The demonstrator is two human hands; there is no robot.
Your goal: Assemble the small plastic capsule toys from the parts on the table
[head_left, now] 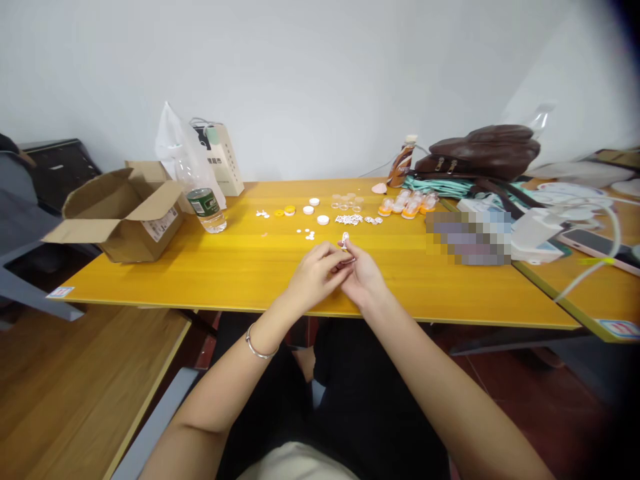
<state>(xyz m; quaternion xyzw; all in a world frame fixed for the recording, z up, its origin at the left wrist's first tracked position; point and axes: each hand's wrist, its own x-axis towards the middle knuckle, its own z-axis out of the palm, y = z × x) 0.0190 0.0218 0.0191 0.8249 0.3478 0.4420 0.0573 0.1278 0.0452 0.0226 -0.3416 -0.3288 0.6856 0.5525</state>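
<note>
My left hand [316, 270] and my right hand [364, 275] meet above the table near its front edge. Between my right thumb and fingers a small white piece with dark or reddish spots [345, 238] sticks up. The fingers of my left hand are curled in against the right hand; what they grip, if anything, is hidden. Beyond the hands lie several white perforated discs [349, 219], clear round covers [347, 202], small white dots [310, 235] and white round caps [323, 220]. Yellow rings [289, 211] sit farther left, orange-and-clear pieces [411, 205] farther right.
An open cardboard box [145, 227] and a water bottle [206, 210] stand at the left, a paper bag [227, 163] behind them. At the right are a drink bottle [401, 163], a brown leather bag [480, 152], a white box-like device with cables [537, 235] and a phone [595, 247].
</note>
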